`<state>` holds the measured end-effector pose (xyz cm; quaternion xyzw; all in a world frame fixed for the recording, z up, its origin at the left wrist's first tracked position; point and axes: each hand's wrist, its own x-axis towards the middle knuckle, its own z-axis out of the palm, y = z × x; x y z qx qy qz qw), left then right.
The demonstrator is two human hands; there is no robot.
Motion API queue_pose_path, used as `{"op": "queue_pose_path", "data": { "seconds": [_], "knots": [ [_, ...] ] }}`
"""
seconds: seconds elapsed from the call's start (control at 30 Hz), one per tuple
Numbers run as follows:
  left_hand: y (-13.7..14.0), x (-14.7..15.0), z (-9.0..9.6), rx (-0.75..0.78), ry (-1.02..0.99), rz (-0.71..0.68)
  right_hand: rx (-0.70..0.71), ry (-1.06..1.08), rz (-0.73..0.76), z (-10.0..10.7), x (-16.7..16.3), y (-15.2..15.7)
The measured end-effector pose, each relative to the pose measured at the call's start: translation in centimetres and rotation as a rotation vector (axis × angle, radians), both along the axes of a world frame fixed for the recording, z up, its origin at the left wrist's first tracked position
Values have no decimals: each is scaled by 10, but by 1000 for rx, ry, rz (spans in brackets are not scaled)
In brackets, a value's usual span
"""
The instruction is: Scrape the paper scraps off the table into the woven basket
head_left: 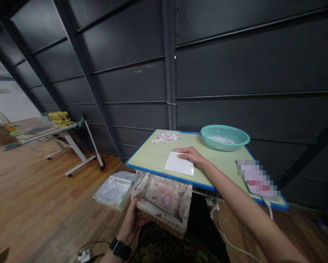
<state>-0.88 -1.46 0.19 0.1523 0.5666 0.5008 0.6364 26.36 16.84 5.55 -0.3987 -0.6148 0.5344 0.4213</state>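
Note:
My left hand [133,219] is closed on the near left side of a fabric-lined wicker basket [177,218], which sits tilted over my lap, below the table's front edge. A small pinkish patch shows inside its lining. On the pale green table [146,157], my right hand [191,156] grips a flat white board [178,165] by its top right part, with the thumb over its face. The board leans near the front edge. Behind it, partly hidden by the hand, lie a few small pinkish pieces [177,149]. My fingertips are mostly out of sight.
A heap of small white-and-red pieces [166,137] lies at the table's back left. A green plastic basin [225,146] holds similar pieces. A pixelated device [258,180] with a cable lies at right. An open white box [113,191] stands left. Dark wall panels [235,73] rise behind.

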Motion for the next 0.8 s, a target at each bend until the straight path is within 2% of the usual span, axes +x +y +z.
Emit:
{"op": "queue_pose_path", "data": {
  "seconds": [0.13,0.33,0.43,0.53,0.7,0.8],
  "knots": [
    [0,1,1,-7,14,-7,-36,-73,83,3,0,-4],
    [-1,1,1,26,-9,-40,-93,33,-57,3,3,0],
    [0,2,1,-24,16,-15,-54,-26,-18,0,4,1],
    [0,3,3,-32,27,2,-77,-3,21,-1,4,0],
    [-1,4,1,-6,-2,-7,-107,79,-118,0,8,5],
    [-4,6,-1,12,9,1,22,59,-241,3,18,13]
  ]
}}
